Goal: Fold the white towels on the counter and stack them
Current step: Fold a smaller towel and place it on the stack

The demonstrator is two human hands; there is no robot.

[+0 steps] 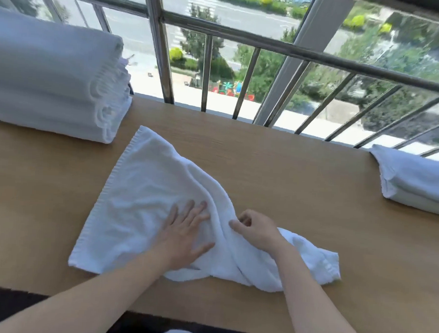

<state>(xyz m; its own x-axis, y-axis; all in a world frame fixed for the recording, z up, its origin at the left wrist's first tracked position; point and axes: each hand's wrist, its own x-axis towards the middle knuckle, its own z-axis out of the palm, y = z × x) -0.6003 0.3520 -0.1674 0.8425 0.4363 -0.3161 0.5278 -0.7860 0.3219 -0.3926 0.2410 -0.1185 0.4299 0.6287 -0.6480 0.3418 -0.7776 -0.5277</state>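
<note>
One loose white towel [146, 193] lies spread in the middle of the desk [289, 170], flat on its left half and bunched into a ridge and a crumpled end on its right. Two hands work on it. The left hand [186, 237] lies flat with fingers straight and spread, pressing the flat part down. The right hand [255, 229] has its fingers curled and pinches the raised ridge just beside it.

Two piles of folded white towels stand on the desk. The tall pile [52, 81] is at the far left, and its layers blur together, perhaps four or five. The low pile [416, 181] is at the right edge, apparently two towels.

The desk is light wood-grain. Behind it a metal railing [245, 40] with upright bars crosses a window, with a road, trees and bushes far below outside.
</note>
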